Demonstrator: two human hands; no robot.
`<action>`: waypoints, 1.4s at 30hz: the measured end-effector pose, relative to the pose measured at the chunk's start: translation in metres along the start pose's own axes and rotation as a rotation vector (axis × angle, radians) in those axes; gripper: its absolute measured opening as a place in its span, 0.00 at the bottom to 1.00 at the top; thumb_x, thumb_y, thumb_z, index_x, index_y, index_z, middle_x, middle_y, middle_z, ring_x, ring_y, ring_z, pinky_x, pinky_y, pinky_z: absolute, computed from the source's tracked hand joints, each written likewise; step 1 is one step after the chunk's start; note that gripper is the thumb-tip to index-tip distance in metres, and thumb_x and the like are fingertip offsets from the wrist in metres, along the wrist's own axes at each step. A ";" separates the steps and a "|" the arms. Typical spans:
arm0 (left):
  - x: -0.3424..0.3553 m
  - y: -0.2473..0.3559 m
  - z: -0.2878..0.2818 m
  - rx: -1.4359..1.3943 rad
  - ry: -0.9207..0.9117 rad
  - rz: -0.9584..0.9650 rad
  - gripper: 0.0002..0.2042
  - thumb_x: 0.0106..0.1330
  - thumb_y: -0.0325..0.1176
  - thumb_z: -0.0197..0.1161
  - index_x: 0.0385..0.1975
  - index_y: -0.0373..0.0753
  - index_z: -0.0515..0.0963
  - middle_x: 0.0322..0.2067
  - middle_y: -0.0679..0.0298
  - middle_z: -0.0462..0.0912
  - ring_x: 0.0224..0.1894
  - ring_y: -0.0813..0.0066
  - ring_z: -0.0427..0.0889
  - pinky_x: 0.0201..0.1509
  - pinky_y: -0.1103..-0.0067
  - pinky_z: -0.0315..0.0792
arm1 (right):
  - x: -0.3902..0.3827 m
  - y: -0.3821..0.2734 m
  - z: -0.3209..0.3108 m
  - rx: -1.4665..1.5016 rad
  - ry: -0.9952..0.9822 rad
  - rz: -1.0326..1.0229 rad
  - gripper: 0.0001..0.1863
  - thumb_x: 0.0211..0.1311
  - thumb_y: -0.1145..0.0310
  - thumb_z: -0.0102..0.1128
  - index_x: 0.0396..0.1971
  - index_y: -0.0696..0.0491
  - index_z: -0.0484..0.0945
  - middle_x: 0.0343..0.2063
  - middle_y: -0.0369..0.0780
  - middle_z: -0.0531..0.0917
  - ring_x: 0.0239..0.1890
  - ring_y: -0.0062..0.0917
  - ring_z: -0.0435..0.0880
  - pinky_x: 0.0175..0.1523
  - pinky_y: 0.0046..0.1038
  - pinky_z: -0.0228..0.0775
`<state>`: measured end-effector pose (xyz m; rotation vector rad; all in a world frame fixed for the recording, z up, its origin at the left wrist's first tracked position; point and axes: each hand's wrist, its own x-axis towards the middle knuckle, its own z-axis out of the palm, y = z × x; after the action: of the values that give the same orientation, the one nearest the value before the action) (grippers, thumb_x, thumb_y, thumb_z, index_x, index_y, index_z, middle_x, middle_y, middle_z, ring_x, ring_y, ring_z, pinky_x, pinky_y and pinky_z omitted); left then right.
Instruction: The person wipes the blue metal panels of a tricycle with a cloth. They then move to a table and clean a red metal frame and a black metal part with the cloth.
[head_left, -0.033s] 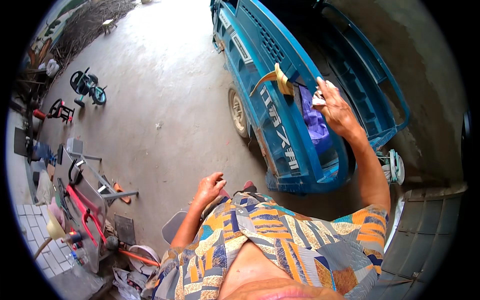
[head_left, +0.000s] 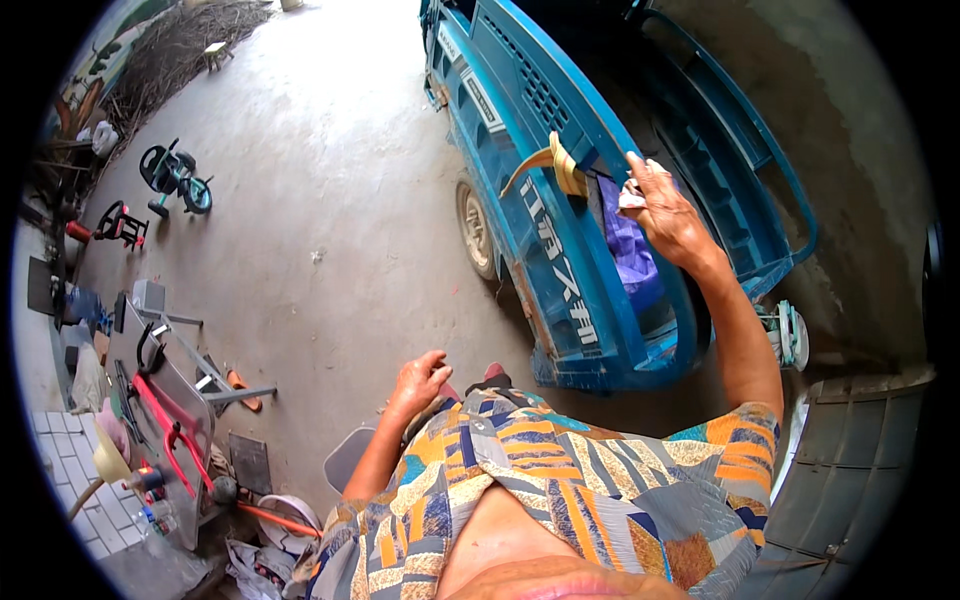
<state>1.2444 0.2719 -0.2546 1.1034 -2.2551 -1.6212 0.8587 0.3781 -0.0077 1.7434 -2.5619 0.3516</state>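
My right hand [head_left: 662, 215] is on the blue side panel of a three-wheeled cargo vehicle [head_left: 540, 300], its fingers closed on a crumpled whitish cloth [head_left: 630, 200] at the panel's top edge. Just left of it a yellow strap or cloth [head_left: 565, 170] hangs over the panel. Behind the opening lies purple sheeting [head_left: 628, 255]. My left hand [head_left: 420, 382] hangs low in front of my body, empty, its fingers apart and slightly bent.
A blue-black child's tricycle [head_left: 177, 183] and a red-black ride-on toy [head_left: 122, 227] stand on the concrete floor to the left. A cluttered bench with a red frame [head_left: 160, 405] is at lower left. Brush [head_left: 190, 40] is piled behind; a dark panelled sheet [head_left: 850, 460] is at lower right.
My right hand has shifted very slightly left along with the cloth. My left hand is a little lower. The surroundings look the same.
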 end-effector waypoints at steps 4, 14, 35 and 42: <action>-0.003 -0.014 -0.007 0.006 -0.007 -0.062 0.18 0.59 0.36 0.62 0.46 0.32 0.76 0.37 0.49 0.83 0.41 0.56 0.83 0.46 0.70 0.75 | 0.055 -0.009 0.005 -0.105 -0.115 0.070 0.33 0.66 0.56 0.50 0.69 0.45 0.53 0.65 0.59 0.54 0.67 0.54 0.55 0.67 0.44 0.54; 0.057 0.001 -0.032 -0.017 0.060 -0.149 0.19 0.60 0.36 0.59 0.48 0.30 0.75 0.38 0.50 0.83 0.40 0.61 0.84 0.45 0.72 0.75 | 0.189 0.005 0.032 -0.134 -0.140 0.008 0.35 0.61 0.50 0.52 0.68 0.43 0.57 0.67 0.59 0.49 0.69 0.54 0.50 0.68 0.50 0.48; 0.248 0.025 -0.109 0.015 0.012 -0.129 0.18 0.60 0.36 0.60 0.47 0.32 0.76 0.39 0.50 0.83 0.43 0.56 0.82 0.49 0.70 0.73 | 0.426 0.028 0.078 -0.138 -0.050 -0.140 0.37 0.58 0.38 0.48 0.66 0.38 0.62 0.69 0.49 0.49 0.71 0.48 0.44 0.69 0.52 0.43; 0.354 0.005 -0.215 0.048 -0.048 -0.047 0.18 0.60 0.36 0.61 0.46 0.32 0.76 0.38 0.50 0.83 0.43 0.57 0.83 0.49 0.70 0.74 | 0.502 0.021 0.097 -0.021 0.103 -0.049 0.31 0.65 0.59 0.51 0.67 0.47 0.57 0.66 0.55 0.55 0.69 0.46 0.55 0.69 0.42 0.53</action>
<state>1.0985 -0.1155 -0.2634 1.1489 -2.3273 -1.6357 0.6615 -0.0937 -0.0327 1.7296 -2.4386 0.4000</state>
